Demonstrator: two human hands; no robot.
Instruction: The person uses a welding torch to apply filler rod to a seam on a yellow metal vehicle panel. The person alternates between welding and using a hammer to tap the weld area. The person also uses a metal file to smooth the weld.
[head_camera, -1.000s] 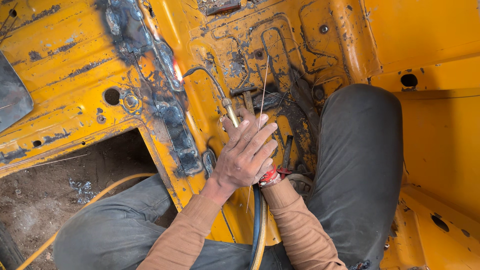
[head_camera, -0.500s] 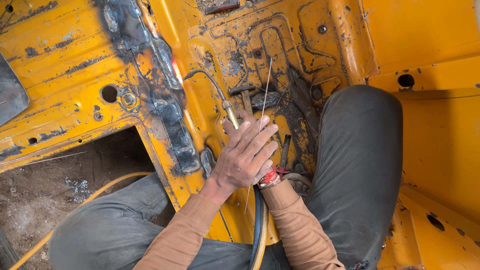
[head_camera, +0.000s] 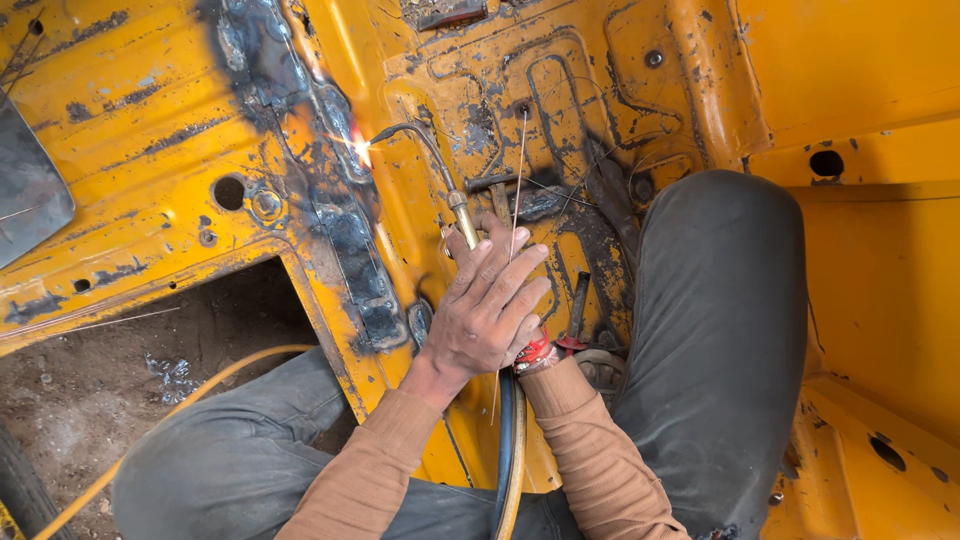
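Here, in the middle of the frame, the left hand (head_camera: 487, 305) lies over the right hand (head_camera: 530, 345), which is mostly hidden. Together they are closed around the brass torch (head_camera: 440, 180); its small flame (head_camera: 360, 152) touches the blackened seam (head_camera: 345, 230) of the yellow panel (head_camera: 150, 120), upper left of centre. A thin filler rod (head_camera: 518, 180) stands between the left fingers.
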